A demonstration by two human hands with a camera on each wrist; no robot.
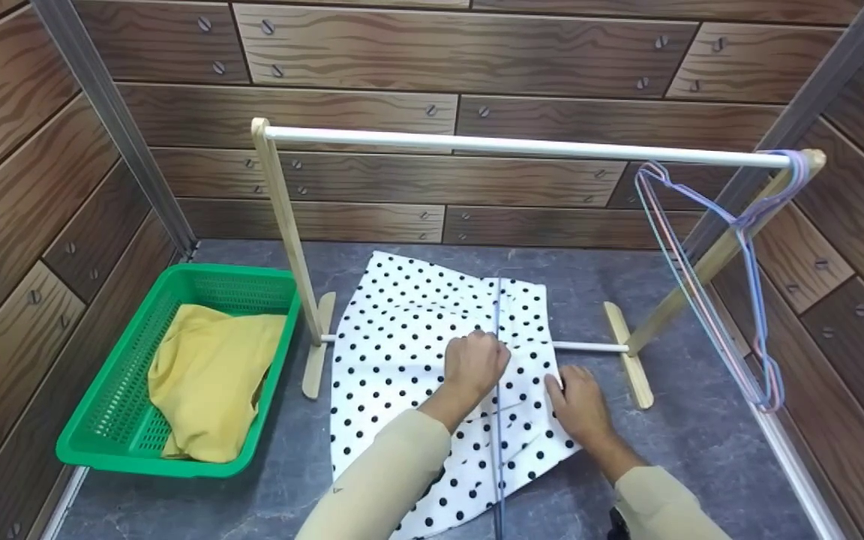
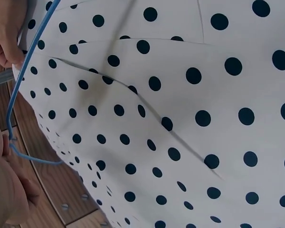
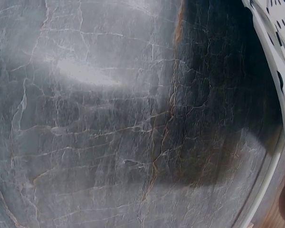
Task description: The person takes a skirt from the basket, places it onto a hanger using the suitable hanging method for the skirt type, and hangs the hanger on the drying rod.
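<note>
A white cloth with black polka dots (image 1: 402,375) spreads in front of the clothes rack, covering part of its lower rod. My left hand (image 1: 475,361) is curled into a fist over the cloth and grips a blue hanger (image 1: 499,442), which appears nearly edge-on. In the left wrist view, the blue hanger (image 2: 26,66) bends close beside the left hand (image 2: 12,175). At the cloth's right edge, my right hand (image 1: 580,401) pinches the fabric with its thumb on top; some fingers are hidden. The right wrist view catches mainly floor and a strip of dotted cloth (image 3: 280,42).
A green basket (image 1: 113,390) with a folded yellow cloth (image 1: 214,375) stands on the left. Behind the dotted cloth is a wooden rack with a white top rod (image 1: 514,145). Several hangers (image 1: 754,262) hang at its right end. Wood-patterned walls surround the grey floor (image 1: 702,465).
</note>
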